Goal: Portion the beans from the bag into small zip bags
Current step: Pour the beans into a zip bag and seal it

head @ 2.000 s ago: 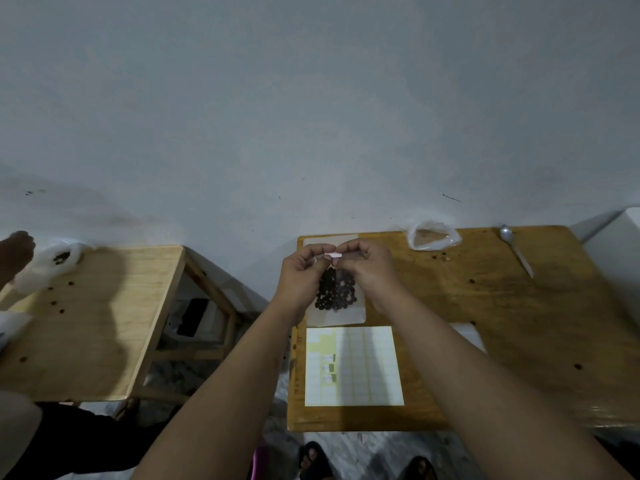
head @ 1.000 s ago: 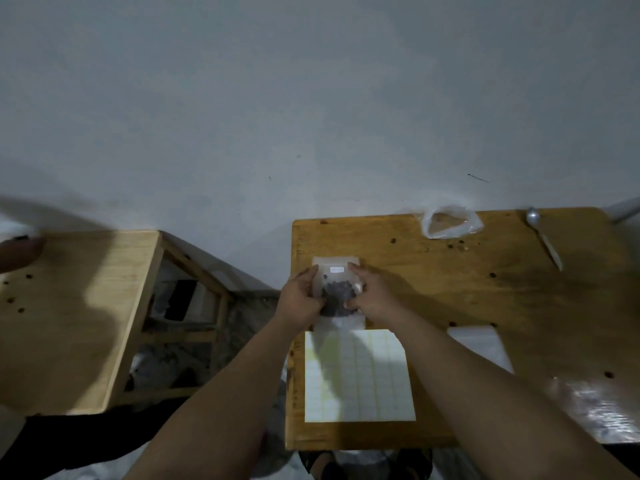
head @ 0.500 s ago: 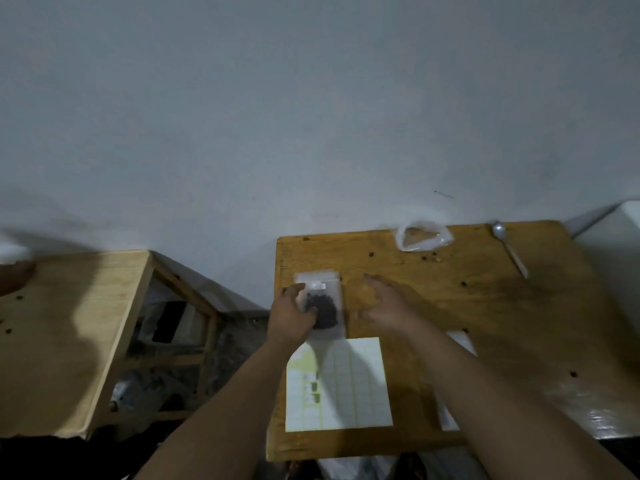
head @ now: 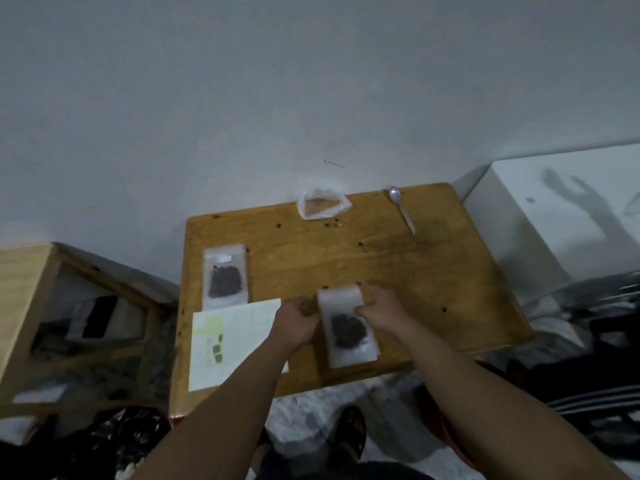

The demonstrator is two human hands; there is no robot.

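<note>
Clear plastic shows dark beans (head: 348,330) in the small zip bag (head: 341,299), which the left hand (head: 297,323) pinches at its left edge and the right hand (head: 380,311) at its right, fingers curled. It lies near the front of the wooden surface (head: 433,271). To the left, a second filled bag (head: 225,278) lies just beyond a label sheet (head: 228,344); the big bag (head: 323,204) and a spoon (head: 401,209) sit at the far edge.

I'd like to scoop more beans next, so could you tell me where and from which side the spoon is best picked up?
Probably the handle, near its free end, pinched from above with the right hand, the nearer one. The spoon lies flat on the table, bowl toward the wall, slim handle pointing back at you, bare wood either side.
</note>
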